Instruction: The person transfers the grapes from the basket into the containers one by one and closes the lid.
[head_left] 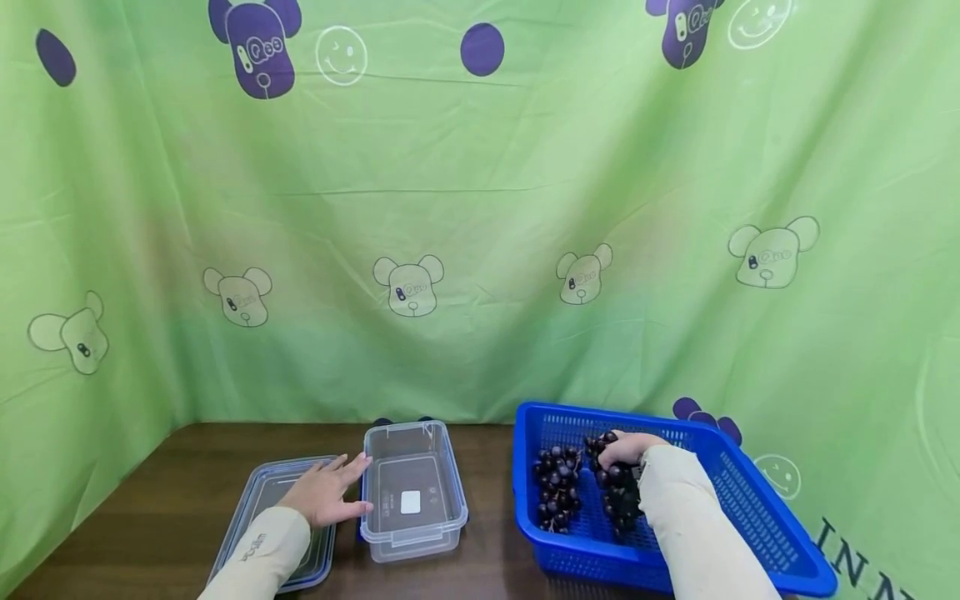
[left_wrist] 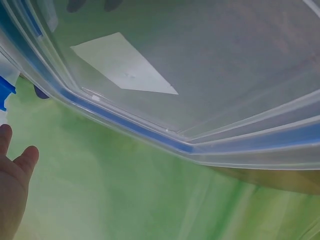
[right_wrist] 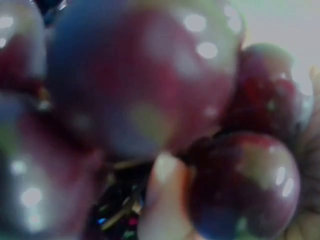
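Note:
My left hand [head_left: 324, 492] has its fingers spread, fingertips at the left rim of a clear plastic container [head_left: 408, 533]. Clear plastic with a blue strip and a white label [left_wrist: 120, 65] fills much of the left wrist view, fingertips [left_wrist: 27, 157] at its left. Inside a blue basket [head_left: 592, 552], my right hand [head_left: 630, 448] grips a bunch of dark grapes [head_left: 619, 483]. Close-up grapes [right_wrist: 145, 75] crowd the right wrist view, with one fingertip [right_wrist: 167, 200] between them. Another bunch of grapes [head_left: 557, 487] lies in the basket's left part.
A flat clear lid with a blue edge [head_left: 322, 560] lies left of the container, partly under my left forearm. Everything stands on a brown table [head_left: 157, 492]. A green patterned cloth [head_left: 480, 358] hangs behind and at the sides.

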